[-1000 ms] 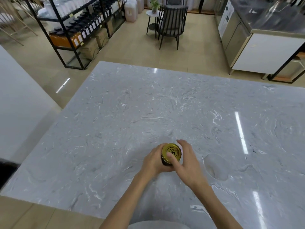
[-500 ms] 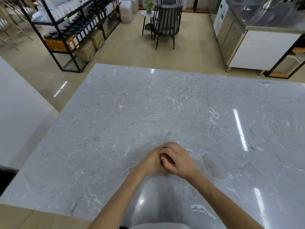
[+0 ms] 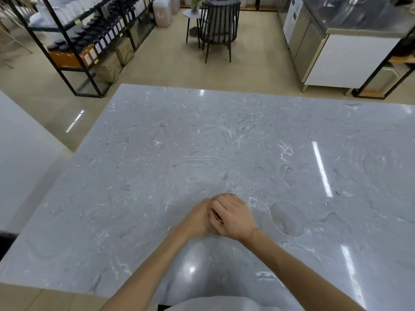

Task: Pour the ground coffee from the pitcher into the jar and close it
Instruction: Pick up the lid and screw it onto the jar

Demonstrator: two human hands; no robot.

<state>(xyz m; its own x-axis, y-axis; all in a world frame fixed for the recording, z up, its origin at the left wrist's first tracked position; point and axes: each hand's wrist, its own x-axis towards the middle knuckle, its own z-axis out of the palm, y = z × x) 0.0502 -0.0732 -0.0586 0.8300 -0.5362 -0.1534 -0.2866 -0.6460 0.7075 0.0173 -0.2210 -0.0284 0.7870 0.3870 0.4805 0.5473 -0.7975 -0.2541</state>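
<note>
My right hand (image 3: pixel 233 215) caps the lid (image 3: pixel 218 216), fingers (image 3: pixel 221 204) curled over it, only a gold sliver showing at their 9 o'clock side. My left hand (image 3: pixel 197 218) wraps the jar, which is hidden beneath both hands, on the tabletop (image 3: pixel 202 142) near its 6 o'clock edge. I see no pitcher. I judge this the closing twist. If the lid sits crooked, the thread could jam and coffee leak later. The tabletop looks glossy; if my left grip slackens, the jar could spin or skid.

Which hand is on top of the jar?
The right hand covers the gold lid from above; the left hand wraps the side.
</note>
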